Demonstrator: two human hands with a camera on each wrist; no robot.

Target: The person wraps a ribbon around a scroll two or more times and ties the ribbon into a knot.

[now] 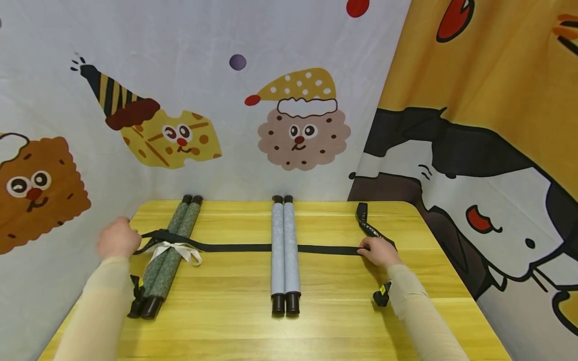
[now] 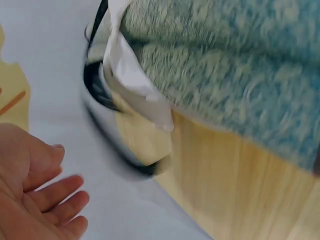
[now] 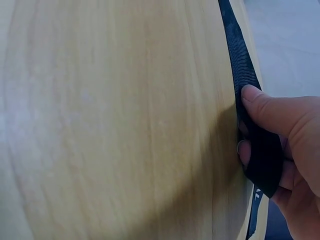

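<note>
A long black strap (image 1: 244,247) runs across the table, under a pair of light grey scrolls (image 1: 290,260) with dark end caps. Farther left it crosses over a pair of green patterned scrolls (image 1: 168,271), tied with a white ribbon (image 2: 129,70). My right hand (image 1: 380,251) pinches the strap between thumb and fingers near the table's right side, its lettered tail looping up behind. At the left, my left hand (image 1: 117,238) hovers beside the strap's other end. In the left wrist view its fingers are apart and relaxed, with the blurred strap end hanging loose beyond them.
The yellow wood-grain table (image 1: 235,326) has rounded far corners. A white cartoon curtain (image 1: 194,30) stands right behind it, and a yellow one (image 1: 420,60) with a cow print closes off the right side. Small black wrist devices (image 1: 382,296) sit by both forearms.
</note>
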